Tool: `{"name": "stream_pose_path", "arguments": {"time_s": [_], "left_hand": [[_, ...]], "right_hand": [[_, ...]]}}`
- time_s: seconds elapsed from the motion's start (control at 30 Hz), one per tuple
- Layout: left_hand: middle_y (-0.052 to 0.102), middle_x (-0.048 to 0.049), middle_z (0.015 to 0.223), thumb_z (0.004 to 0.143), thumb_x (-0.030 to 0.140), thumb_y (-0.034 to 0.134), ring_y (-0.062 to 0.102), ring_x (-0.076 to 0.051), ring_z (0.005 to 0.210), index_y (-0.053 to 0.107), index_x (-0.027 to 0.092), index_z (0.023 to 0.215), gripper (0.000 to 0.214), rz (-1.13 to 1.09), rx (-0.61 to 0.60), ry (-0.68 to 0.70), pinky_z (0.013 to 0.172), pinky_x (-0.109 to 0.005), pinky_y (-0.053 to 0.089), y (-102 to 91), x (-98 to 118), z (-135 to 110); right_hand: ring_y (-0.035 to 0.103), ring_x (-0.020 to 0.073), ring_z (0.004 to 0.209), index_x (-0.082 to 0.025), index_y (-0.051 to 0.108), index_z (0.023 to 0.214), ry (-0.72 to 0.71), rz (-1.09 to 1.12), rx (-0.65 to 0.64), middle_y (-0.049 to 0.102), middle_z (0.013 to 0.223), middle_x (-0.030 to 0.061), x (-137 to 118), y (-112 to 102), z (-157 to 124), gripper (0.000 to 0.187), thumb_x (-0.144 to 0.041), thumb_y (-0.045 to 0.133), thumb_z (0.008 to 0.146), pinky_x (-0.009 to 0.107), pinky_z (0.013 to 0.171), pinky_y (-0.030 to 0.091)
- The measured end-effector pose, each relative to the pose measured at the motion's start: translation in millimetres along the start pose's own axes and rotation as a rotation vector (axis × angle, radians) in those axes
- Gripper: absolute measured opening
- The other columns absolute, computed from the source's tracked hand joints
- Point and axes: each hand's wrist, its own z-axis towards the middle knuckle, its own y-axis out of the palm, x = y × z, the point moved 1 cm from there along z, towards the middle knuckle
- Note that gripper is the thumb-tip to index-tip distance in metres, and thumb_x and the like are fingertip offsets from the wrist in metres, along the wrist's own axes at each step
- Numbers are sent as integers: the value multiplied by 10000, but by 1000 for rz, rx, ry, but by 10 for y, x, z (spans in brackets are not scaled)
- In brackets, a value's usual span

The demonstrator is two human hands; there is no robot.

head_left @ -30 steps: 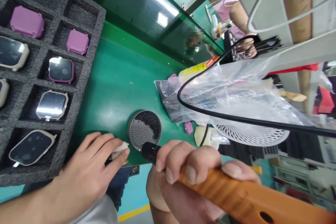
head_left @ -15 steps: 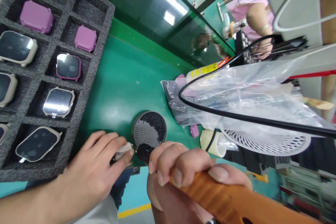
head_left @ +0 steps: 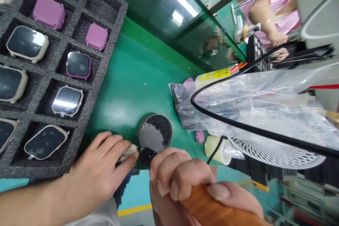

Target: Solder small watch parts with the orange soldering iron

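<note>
My left hand [head_left: 99, 171] is closed on a small cream watch case [head_left: 128, 152] at the near edge of the green bench. My right hand [head_left: 185, 178] is wrapped round the orange handle [head_left: 212, 212] of an electric screwdriver. Its black nose [head_left: 146, 156] rests right against the watch case. Just behind them stands a round metal tin [head_left: 155, 134] with a perforated top.
A dark foam tray [head_left: 106, 17] at the left holds several cream and purple watch bodies in pockets. A clear plastic bag [head_left: 251, 99], a black cable [head_left: 238, 125], a white fan [head_left: 275, 150] and a tape roll [head_left: 215, 146] lie at the right. Another person's arm [head_left: 267, 28] works beyond the glass divider.
The screwdriver's nose has moved left onto the watch case in my left hand. The view has shifted a little, so the tray and tin sit further right.
</note>
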Motion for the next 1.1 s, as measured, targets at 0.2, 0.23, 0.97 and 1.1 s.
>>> {"name": "stream_pose_path", "arguments": {"time_s": [0.2, 0.23, 0.97, 1.1], "left_hand": [[691, -101, 1192, 1008, 111, 571, 577, -300, 1121, 710, 179, 1233, 273, 13, -2, 9, 1040, -506, 422, -8, -6, -4], [689, -101, 1193, 1005, 111, 580, 576, -300, 1121, 709, 185, 1235, 274, 19, -6, 13, 1040, -507, 424, -10, -7, -6], [580, -148, 1520, 979, 96, 506, 516, -344, 1374, 653, 125, 1323, 375, 26, -64, 39, 1119, -554, 397, -49, -14, -16], [629, -143, 1453, 928, 34, 478, 547, -322, 1322, 664, 115, 1312, 435, -23, -40, 31, 1107, -535, 407, -50, -30, -36]], "right_hand": [[614, 171, 550, -322, 673, 1237, -165, 46, -38, 622, 731, -30, 96, 142, -51, 306, -412, 476, 1020, 375, 498, 558], [627, 172, 578, -306, 660, 1238, -193, 41, 59, 627, 753, -26, 79, 157, -88, 305, -403, 461, 1028, 378, 519, 560], [557, 156, 573, -308, 657, 1091, -238, 54, 491, 579, 793, -32, 193, -29, 47, 468, -722, 531, 913, 359, 525, 503], [560, 157, 579, -305, 655, 1096, -239, 40, 489, 581, 795, -32, 182, -30, 39, 463, -715, 527, 921, 359, 530, 505]]}}
